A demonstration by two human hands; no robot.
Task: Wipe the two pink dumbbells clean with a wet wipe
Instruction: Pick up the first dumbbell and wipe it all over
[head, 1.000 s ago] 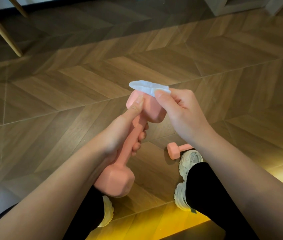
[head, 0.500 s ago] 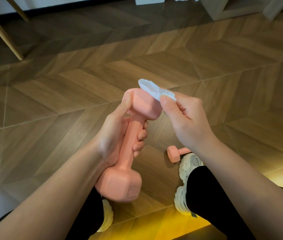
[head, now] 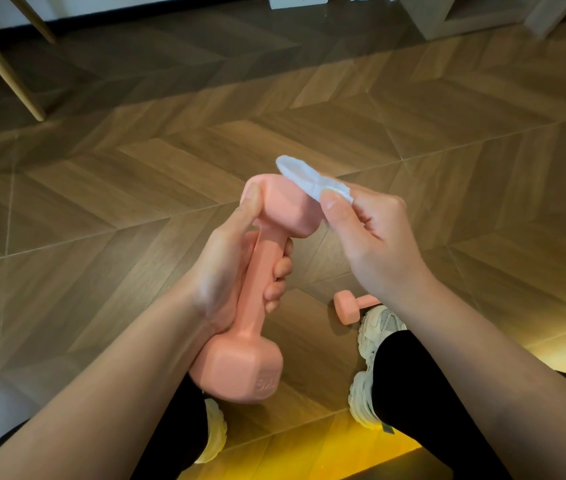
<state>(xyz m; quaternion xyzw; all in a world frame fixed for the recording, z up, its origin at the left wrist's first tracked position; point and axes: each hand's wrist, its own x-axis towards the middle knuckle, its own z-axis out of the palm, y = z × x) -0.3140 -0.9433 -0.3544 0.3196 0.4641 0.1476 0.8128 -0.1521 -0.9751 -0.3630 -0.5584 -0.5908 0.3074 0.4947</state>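
We count two pink dumbbells: held dumbbell gripped at handle by left hand, floor dumbbell beside shoe. One wet wipe, pinched in right hand, at upper head.

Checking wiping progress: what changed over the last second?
The held dumbbell has turned in the left hand, so its near end face now shows its marking. The wet wipe, pinched in the right hand, tilted down at the far head. Both grips and the dumbbell on the floor stayed.
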